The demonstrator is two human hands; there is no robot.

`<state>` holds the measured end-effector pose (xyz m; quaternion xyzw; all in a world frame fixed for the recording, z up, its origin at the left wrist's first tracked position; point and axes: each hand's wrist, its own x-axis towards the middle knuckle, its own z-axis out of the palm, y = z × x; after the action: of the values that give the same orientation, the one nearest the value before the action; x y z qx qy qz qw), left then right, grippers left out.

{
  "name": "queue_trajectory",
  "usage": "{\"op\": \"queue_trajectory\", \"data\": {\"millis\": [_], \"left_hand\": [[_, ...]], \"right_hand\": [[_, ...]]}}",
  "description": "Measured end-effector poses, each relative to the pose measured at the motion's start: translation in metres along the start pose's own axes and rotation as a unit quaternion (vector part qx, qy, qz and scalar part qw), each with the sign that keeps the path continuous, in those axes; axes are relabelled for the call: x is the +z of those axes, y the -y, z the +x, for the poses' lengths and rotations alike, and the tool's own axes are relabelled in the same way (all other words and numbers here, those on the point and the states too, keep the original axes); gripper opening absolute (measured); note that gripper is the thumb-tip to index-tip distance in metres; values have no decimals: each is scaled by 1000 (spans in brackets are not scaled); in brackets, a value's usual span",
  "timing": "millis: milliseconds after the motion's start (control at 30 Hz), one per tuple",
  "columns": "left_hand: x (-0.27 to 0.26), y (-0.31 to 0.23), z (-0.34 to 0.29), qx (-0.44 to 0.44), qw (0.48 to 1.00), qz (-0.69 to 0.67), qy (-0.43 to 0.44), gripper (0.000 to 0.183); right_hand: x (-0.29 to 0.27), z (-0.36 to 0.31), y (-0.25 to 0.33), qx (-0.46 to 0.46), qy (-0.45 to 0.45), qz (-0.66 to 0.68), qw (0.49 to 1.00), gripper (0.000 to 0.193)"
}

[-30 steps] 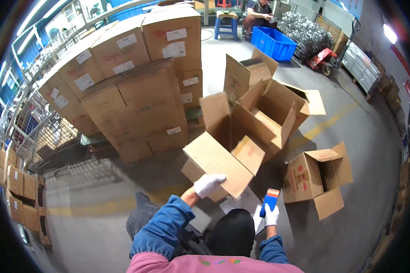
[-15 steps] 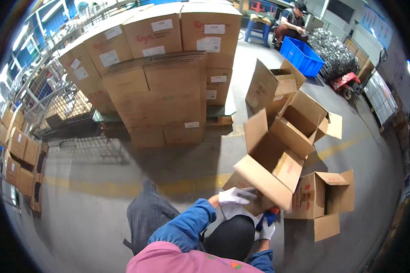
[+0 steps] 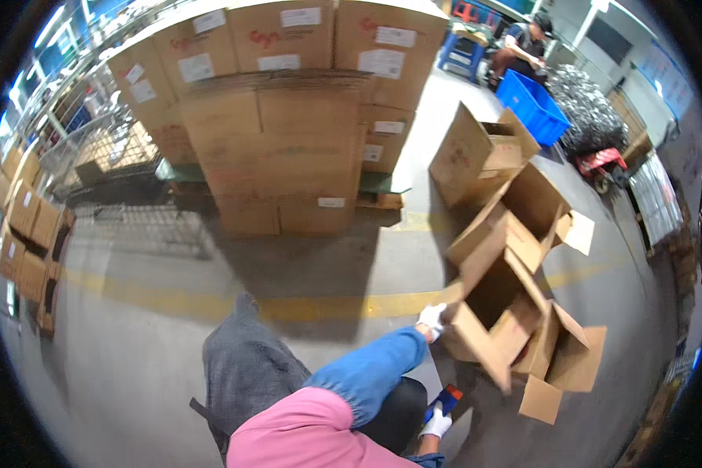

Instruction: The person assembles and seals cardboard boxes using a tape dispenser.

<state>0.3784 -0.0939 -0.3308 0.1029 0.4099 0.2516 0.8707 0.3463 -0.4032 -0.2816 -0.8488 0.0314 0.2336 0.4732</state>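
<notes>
My left hand (image 3: 431, 321), in a white glove, reaches out and grips the near left corner of an open cardboard box (image 3: 482, 343). The box stands on the floor to my right, its flaps spread and its dark inside showing. Lower down, beside my knee, my gloved right hand (image 3: 437, 423) is closed around a blue tape dispenser (image 3: 444, 402) with an orange-red end. The dispenser is apart from the box. Another open box (image 3: 540, 398) lies just right of the gripped one, partly hidden behind it.
Two more open boxes (image 3: 464, 152) (image 3: 534, 195) stand farther off. Ahead, flattened cartons (image 3: 281, 156) lean on stacked full cartons (image 3: 281, 35). A blue crate (image 3: 532, 109), a person (image 3: 522, 51) and a red pallet jack (image 3: 600, 164) are at the far right. A wire cage (image 3: 93, 160) stands left.
The gripped box has moved right and away from me, against the other open boxes. My left arm has stretched out with it. My right hand with the tape dispenser has drawn back from the box.
</notes>
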Motion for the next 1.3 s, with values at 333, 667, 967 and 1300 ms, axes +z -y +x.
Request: {"op": "queue_trajectory", "data": {"millis": [333,667,967,1300], "left_hand": [[53,-284,-62,443,581,604,-319,71],[6,-552,-220,343,419,690,-479,83],[-18,-536,-213,429,239,810,-321,31],[-55,-496,-294,484,115,852,-163,14]], "right_hand": [[-34,18,-40,-29,9,-39,999,21],[-25,15,-49,6,58,-53,997,29],[-26,10,-53,69,41,-81,993,36],[-10,-22,125,-104,292,-134,941,21]]}}
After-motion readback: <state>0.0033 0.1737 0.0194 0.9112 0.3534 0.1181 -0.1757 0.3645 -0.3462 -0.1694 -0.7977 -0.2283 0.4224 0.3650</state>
